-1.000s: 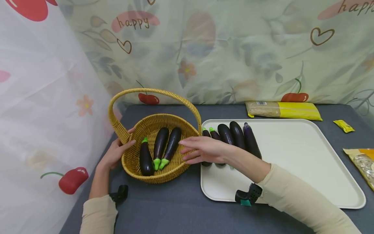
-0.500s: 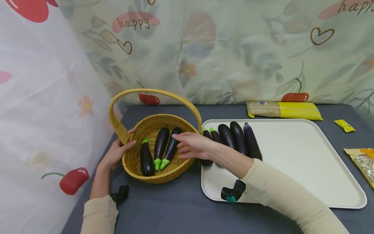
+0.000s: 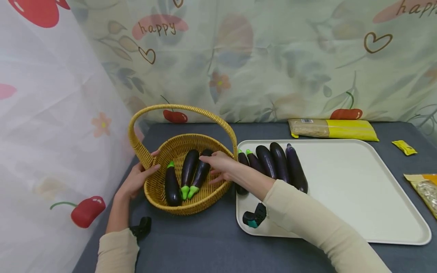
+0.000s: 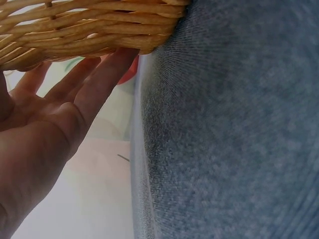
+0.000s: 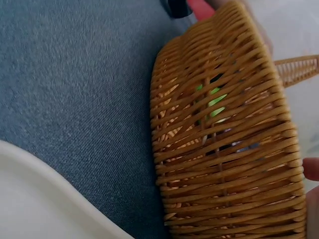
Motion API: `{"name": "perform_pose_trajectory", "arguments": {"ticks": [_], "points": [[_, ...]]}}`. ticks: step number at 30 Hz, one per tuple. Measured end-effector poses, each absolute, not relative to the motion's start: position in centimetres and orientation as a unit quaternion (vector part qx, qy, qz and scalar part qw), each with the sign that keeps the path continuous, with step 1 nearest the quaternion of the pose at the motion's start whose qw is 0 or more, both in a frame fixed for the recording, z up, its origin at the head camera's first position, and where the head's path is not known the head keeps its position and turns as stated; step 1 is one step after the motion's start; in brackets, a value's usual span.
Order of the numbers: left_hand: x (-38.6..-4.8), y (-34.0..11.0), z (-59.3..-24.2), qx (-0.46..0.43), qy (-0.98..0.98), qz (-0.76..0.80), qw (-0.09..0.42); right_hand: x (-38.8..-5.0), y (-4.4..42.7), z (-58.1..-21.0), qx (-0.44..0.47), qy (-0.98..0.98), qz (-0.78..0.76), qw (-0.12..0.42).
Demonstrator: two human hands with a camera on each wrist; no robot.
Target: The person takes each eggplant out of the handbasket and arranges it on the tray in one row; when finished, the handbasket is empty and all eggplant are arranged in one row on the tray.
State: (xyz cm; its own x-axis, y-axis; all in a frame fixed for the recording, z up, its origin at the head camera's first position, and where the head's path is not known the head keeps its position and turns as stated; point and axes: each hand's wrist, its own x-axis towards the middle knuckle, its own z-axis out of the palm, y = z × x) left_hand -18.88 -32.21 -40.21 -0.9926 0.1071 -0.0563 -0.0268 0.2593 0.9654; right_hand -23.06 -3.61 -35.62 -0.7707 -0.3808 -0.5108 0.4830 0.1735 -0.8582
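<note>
On grey cloth [image 3: 191, 242], left hand [image 3: 135, 179] holds basket [image 3: 191, 208], right hand [image 3: 221, 163] perhaps touching eggplant [image 3: 201, 173].

The basket [image 3: 191, 209] is woven in golden tan. The eggplants [image 3: 189, 168] are dark purple, nearly black, several with bright green caps [image 3: 184, 192]. The tray [image 3: 358, 189] is creamy white, the surface [image 3: 191, 242] slate blue-grey, the sleeves [image 3: 307, 216] plain beige. The pale green backdrop [image 3: 191, 87] carries muted leaves [image 3: 126, 77], orange flowers [image 3: 219, 82], red cherries [image 3: 175, 116] and brown hearts [image 3: 378, 42]; the long packet [image 3: 351, 129] pairs yellow with beige.
</note>
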Motion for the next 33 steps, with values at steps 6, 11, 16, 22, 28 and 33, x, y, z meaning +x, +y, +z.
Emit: {"name": "perform_pose_trajectory", "arguments": {"ticks": [6,11,16,22,28,33], "points": [[-19.0,-32.1,-40.2,0.022,0.789,0.612,0.054,-23.7,-4.2,-36.2,0.041,0.707,-0.631,0.317],[-18.9,-32.1,-40.3,0.022,0.786,0.615,0.055,-24.2,-4.7,-37.1,0.046,0.707,-0.631,0.314],[-18.9,-32.1,-40.2,0.02,0.787,0.614,0.055,-24.4,-5.2,-37.7,0.045,0.708,-0.635,0.306],[-18.9,-32.1,-40.1,0.019,0.787,0.615,0.055,-24.1,-6.3,-37.9,0.036,0.741,-0.615,0.266],[-18.9,-32.1,-40.1,0.02,0.787,0.614,0.055,-23.8,-7.2,-37.7,0.036,0.785,-0.573,0.231],[-18.9,-32.1,-40.1,0.022,0.789,0.611,0.055,-23.8,-7.2,-37.6,0.031,0.777,-0.581,0.24]]}}
